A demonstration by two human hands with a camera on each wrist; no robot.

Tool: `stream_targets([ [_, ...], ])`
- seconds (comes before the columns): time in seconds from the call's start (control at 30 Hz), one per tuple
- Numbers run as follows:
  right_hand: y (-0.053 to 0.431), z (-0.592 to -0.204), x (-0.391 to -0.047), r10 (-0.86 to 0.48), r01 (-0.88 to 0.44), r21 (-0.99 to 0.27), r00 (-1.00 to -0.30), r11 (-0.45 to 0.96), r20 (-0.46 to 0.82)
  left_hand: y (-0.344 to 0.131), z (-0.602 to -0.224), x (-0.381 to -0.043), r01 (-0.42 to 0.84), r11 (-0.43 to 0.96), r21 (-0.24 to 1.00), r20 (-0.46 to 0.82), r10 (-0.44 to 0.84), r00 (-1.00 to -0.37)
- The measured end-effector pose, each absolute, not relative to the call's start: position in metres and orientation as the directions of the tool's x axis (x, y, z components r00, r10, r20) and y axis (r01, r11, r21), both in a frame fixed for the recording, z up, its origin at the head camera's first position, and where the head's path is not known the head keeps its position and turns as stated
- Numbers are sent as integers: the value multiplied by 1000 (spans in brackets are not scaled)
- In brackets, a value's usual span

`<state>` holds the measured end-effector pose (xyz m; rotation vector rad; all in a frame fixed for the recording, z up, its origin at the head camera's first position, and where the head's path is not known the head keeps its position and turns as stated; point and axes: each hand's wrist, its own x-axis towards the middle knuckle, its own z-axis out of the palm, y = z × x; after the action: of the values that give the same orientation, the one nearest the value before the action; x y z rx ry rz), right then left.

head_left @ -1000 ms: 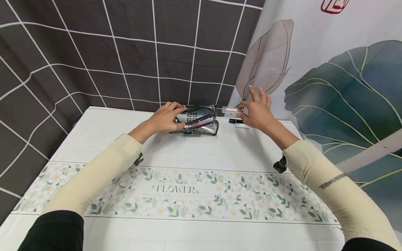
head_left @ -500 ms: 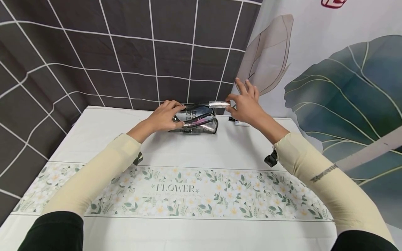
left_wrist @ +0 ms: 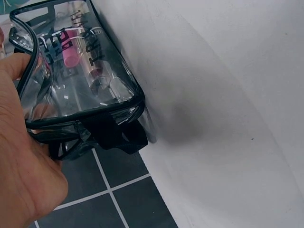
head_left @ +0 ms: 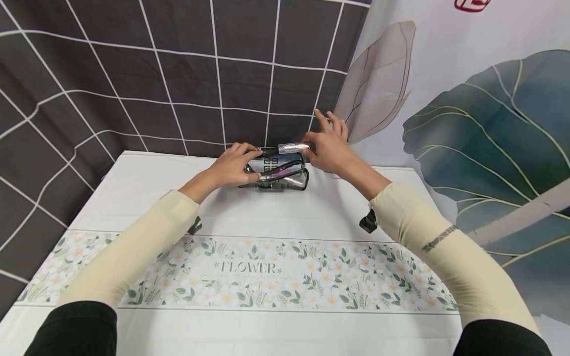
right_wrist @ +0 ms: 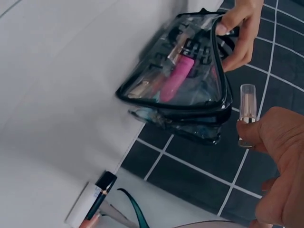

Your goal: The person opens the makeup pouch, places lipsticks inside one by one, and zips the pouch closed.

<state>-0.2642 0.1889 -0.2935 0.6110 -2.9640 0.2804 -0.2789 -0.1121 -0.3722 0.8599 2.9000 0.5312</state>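
Note:
A clear zip pouch [head_left: 287, 182] with black edging lies near the table's back edge. My left hand [head_left: 231, 167] grips its left end, thumb on the near edge of the opening and fingers on the far edge. Through the clear side a pink tube [right_wrist: 175, 78] and other slim cosmetics show in the right wrist view. My right hand [head_left: 331, 152] pinches a small clear-capped cosmetic tube [right_wrist: 247, 100] at its base between thumb and finger. The tube is apart from the pouch in the right wrist view; from the head it lies level over the pouch's far right edge.
A black tube [right_wrist: 105, 181] and a white tube [right_wrist: 81, 204] lie by the table edge, mostly hidden behind my right hand in the head view. A dark cloth with a white grid [head_left: 178, 74] hangs close behind the white tabletop [head_left: 267, 212].
My right hand has moved left with the cosmetic tube, from above the black and white tubes to the pouch's opening. My left hand keeps its grip on the pouch.

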Motion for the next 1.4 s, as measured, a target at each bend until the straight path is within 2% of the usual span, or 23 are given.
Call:
stream_targets([
  [0.67,158,-300,-269,-355,-365,-203,-931,909,86,-111,-370,-277,509,782,359,28,536,-844],
  [1.4,188,-318,-267,-328,-345,-220,-938,912,111,-111,-368,-273,515,778,360,37,539,-841],
])
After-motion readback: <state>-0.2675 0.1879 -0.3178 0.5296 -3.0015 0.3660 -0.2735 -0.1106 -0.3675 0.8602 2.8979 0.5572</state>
